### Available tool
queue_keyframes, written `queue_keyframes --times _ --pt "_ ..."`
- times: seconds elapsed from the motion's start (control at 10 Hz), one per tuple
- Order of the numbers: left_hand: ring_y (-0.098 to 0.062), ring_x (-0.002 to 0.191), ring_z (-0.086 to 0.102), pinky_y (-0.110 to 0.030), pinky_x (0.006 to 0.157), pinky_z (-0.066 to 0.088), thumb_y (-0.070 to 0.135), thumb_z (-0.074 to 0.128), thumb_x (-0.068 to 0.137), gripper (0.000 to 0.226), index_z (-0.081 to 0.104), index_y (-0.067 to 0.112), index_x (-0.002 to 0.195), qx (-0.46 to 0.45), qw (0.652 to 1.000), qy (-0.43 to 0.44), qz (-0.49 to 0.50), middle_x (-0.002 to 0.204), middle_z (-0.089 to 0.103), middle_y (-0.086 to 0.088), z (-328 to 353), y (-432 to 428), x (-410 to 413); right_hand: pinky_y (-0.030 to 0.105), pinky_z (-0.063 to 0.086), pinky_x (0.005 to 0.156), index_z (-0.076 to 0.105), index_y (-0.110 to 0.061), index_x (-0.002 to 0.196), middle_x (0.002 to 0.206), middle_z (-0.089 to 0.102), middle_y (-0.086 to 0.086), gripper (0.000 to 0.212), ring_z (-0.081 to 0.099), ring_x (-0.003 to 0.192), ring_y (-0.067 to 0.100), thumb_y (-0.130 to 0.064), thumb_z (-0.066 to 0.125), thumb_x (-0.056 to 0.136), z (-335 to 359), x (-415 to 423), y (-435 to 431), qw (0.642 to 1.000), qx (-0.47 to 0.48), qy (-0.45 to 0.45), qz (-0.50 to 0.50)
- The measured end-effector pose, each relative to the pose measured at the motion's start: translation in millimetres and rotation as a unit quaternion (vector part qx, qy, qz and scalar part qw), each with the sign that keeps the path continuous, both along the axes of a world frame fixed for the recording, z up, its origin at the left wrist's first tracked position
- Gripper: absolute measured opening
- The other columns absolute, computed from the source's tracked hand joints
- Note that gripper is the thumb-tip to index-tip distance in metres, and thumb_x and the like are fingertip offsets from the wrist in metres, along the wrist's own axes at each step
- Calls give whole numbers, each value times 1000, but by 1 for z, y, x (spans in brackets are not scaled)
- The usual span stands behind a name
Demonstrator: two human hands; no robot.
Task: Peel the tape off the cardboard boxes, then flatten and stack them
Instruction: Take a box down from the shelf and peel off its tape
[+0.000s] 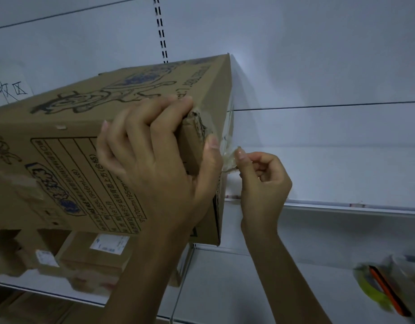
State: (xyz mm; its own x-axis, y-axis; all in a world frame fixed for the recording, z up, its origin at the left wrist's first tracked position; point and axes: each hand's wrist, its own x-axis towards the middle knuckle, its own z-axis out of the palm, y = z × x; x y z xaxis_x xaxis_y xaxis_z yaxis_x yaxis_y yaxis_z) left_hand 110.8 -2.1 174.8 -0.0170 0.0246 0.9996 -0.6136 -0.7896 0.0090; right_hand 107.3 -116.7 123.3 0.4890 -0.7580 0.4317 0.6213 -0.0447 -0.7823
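Observation:
A large brown cardboard box (68, 146) with blue and black print fills the left half of the head view, held up in front of white shelving. My left hand (155, 157) grips its torn right corner, fingers curled over the top edge and thumb on the end face. My right hand (262, 181) is just right of the box and pinches a strip of clear tape (227, 155) between thumb and forefinger. The tape still runs up along the box's right edge.
Smaller cardboard boxes (94, 258) with white labels sit on the white shelf (225, 277) below the big box. At the lower right lies a bag with yellow-green and orange items (384, 288). Another white shelf edge (342, 205) runs behind my right hand.

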Motion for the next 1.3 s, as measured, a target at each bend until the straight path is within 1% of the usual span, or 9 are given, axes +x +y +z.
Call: queue_keyframes --times 0.2,0.5,0.6,0.7,0.9,1.0,1.1,1.2,1.3 --pt "-24 120 42 -54 104 25 40 48 88 34 50 19 115 -47 999 -1 -22 117 57 -5 -4 -10 -6 15 46 86 62 -21 110 113 59 -5 32 56 109 5 -43 52 89 -11 -3 7 982 -186 -31 -5" --pt "-22 119 42 -45 109 18 37 50 87 33 52 19 114 -42 998 12 -40 115 58 -5 1 -12 -7 24 54 81 70 -17 100 104 66 -2 15 61 101 3 -13 56 93 -3 0 6 973 -216 -66 -50" --pt "-23 117 43 -52 107 22 37 50 87 32 53 19 113 -41 997 3 -58 114 59 -6 1 -10 -6 40 56 82 69 -18 96 98 70 -1 14 65 96 13 -17 54 94 0 -1 6 992 -112 -42 30" --pt "-26 113 48 -62 99 27 36 52 86 31 53 18 111 -45 995 -22 -81 111 60 -7 0 -4 -7 38 56 80 68 -17 91 87 71 -3 16 66 86 14 -15 53 97 0 -5 10 995 -63 -26 72" --pt "-21 109 46 -66 86 32 31 49 83 32 50 12 109 -34 990 -70 -118 110 53 -6 -11 47 -9 15 45 69 57 -14 85 87 57 2 17 57 79 7 -20 46 96 -5 -18 33 958 -272 -56 69" --pt "-24 116 43 -62 93 34 35 47 87 35 47 12 113 -43 994 -17 -103 122 48 -11 -14 70 -15 14 44 64 55 -9 85 89 50 0 17 53 75 4 -17 45 96 -5 -21 50 940 -332 -58 58" --pt "-28 144 8 -56 115 17 56 58 82 74 24 30 142 -196 959 170 -110 155 1 -19 -30 68 -38 8 39 63 52 -12 84 89 49 0 12 50 74 -2 -13 49 96 -5 -23 65 939 -336 -59 46" --pt "-8 142 -16 -35 113 -3 59 74 62 121 -13 42 145 -294 896 300 -142 156 -25 5 -48 55 -56 5 38 63 52 -14 85 90 51 1 10 50 77 -8 -10 50 94 -6 -25 75 939 -334 -58 57" --pt "-11 146 -7 -43 118 8 58 74 67 119 -11 38 147 -285 905 279 -152 159 -13 4 -53 69 -49 6 39 65 54 -14 86 89 54 3 11 51 77 -5 -9 50 94 -7 -29 80 939 -324 -61 93"
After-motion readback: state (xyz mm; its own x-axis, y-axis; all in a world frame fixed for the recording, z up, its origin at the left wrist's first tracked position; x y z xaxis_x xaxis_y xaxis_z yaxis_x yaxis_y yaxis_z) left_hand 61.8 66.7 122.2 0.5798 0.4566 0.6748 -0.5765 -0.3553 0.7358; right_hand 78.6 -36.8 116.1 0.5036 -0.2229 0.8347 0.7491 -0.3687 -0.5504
